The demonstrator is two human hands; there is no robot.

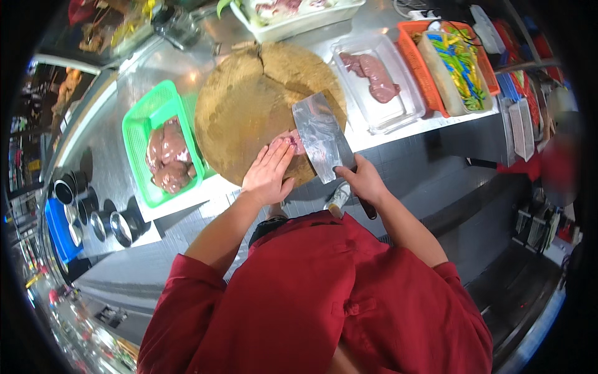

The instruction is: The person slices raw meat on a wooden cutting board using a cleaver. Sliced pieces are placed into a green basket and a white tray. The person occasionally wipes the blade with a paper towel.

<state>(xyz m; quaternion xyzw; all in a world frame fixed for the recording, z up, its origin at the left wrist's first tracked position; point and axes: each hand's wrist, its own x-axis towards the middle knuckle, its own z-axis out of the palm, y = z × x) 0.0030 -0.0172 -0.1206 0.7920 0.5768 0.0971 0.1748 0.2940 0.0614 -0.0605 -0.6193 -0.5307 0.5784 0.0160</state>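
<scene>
A round wooden chopping block (233, 112), cracked near its far edge, stands on the counter before me. On its near right part lies a small piece of pink raw meat (297, 146). My left hand (270, 173) presses this meat down with flat fingers, which cover part of it. The handle of a broad cleaver (317, 133) is in my right hand (366, 180). Its wet blade is tilted beside the meat, just right of my left fingertips; whether the edge touches the meat cannot be told.
Left of the block, a green plastic basket (190, 154) holds raw liver-like meat (169, 154). At right are a clear tub (355, 110) with a slab of meat (376, 77) and an orange basket (423, 75). A white tray (299, 25) stands behind. Another person (558, 154) is at far right.
</scene>
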